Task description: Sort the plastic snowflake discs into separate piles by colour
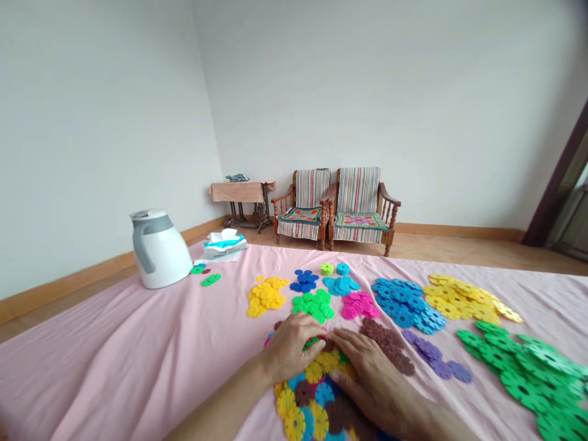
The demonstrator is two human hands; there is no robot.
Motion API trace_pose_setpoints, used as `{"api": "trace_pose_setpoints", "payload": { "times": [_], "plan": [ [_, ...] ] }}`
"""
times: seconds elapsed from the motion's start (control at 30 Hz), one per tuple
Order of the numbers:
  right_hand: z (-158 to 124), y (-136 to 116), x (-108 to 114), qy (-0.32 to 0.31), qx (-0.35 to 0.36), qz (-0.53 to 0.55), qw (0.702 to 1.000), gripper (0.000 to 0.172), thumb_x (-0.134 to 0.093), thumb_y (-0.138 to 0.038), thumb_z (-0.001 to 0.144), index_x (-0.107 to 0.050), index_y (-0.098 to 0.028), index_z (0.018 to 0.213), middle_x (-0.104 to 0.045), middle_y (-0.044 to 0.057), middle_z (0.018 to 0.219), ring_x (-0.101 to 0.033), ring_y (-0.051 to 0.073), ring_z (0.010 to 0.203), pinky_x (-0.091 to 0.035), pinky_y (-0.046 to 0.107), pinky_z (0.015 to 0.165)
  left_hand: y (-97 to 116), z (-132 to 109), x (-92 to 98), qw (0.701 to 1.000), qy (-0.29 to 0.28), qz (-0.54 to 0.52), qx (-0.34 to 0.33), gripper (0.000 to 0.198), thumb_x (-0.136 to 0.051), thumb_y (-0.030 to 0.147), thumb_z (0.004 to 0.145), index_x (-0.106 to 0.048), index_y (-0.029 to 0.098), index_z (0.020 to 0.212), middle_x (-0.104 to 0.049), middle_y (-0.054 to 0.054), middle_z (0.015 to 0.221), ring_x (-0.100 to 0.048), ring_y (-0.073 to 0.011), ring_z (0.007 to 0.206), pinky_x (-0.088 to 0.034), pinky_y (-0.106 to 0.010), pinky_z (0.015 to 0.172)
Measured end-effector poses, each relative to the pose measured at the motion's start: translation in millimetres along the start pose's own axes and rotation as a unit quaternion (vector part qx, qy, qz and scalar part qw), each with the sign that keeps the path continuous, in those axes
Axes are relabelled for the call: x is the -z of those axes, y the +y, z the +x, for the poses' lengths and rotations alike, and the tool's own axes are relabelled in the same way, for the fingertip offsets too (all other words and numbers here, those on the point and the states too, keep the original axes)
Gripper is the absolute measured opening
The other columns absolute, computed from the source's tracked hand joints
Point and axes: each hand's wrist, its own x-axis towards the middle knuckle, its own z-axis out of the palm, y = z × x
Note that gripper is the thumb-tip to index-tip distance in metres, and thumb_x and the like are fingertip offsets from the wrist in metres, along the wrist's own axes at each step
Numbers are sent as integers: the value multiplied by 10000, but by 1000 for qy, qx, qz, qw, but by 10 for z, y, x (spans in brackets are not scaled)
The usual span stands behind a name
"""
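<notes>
A mixed heap of flower-shaped plastic discs [303,392] in yellow, brown, blue, green and pink lies on the pink cloth in front of me. My left hand [294,346] rests over the heap's far left edge. Its thumb is apart from the bent fingers, a green disc [313,340] shows between them, and some fingertips are hidden. My right hand [362,361] lies across the heap's right side, fingers stretched out and thumb spread. Just beyond the hands are sorted piles: green discs [315,304], pink discs [360,305] and brown discs [390,346].
Yellow discs [266,295], dark blue discs [304,281], large blue discs [407,304], large yellow discs [463,297], purple discs [432,352] and large green discs [523,361] form other piles. A white jug [168,257] and tissue pack [225,246] stand left. Two armchairs [361,202] are behind.
</notes>
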Motion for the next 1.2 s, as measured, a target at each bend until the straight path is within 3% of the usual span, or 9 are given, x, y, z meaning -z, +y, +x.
{"api": "trace_pose_setpoints", "payload": {
  "times": [0.13,0.27,0.4,0.57,0.77,0.87,1.07,1.2],
  "plan": [
    [-21,7,22,41,26,13,999,401,-487,-427,878,-600,-212,1196,-620,91,1228,-546,259,1144,-404,427,1005,8,-22,-21,1000,6,-18,-2,181,-541,203,851,-699,220,938,-701,-29,919,-600,-182,899,-431,-318,867],
    [7,167,130,126,16,37,991,287,-429,-327,902,-624,-200,1070,-686,89,1021,-620,234,974,-457,397,888,9,-25,-13,998,46,-30,10,184,-521,198,857,-701,204,894,-695,-41,868,-607,-177,855,-450,-294,807],
    [-9,376,231,128,-17,63,990,261,-373,-233,905,-626,-201,847,-644,28,738,-615,179,700,-466,319,686,-79,-21,-13,994,98,-25,43,198,-507,202,865,-694,183,802,-679,-48,781,-602,-171,783,-457,-274,730],
    [-82,410,189,96,22,37,994,204,-457,-161,841,-604,-208,707,-625,23,787,-576,182,791,-424,312,729,-167,-34,-27,991,118,-13,62,199,-501,185,858,-666,173,747,-662,-40,741,-593,-162,759,-453,-268,729],
    [-73,206,189,56,18,-17,998,127,-565,-189,801,-650,-232,885,-634,22,889,-529,224,960,-361,372,873,-145,-47,-39,994,105,6,41,217,-506,194,851,-661,175,701,-641,-34,697,-577,-152,709,-444,-251,671],
    [-74,137,216,46,7,-43,998,123,-565,-165,779,-649,-231,842,-615,18,858,-524,219,923,-363,370,856,-142,-47,-40,994,99,12,37,222,-501,190,855,-654,168,696,-629,-31,681,-566,-150,697,-437,-254,662],
    [-82,145,156,80,-10,-93,992,80,-528,-134,756,-568,-201,773,-587,34,857,-520,219,872,-379,370,806,-125,-49,-18,995,88,21,30,250,-488,190,865,-625,169,657,-609,-24,653,-549,-145,680,-412,-252,638],
    [-73,246,134,121,-30,-99,987,111,-483,-156,807,-575,-198,852,-593,66,953,-527,248,924,-385,393,794,-116,-54,-8,996,83,20,29,230,-498,178,859,-624,170,667,-613,-19,665,-553,-143,689,-412,-254,660]
  ]
}}
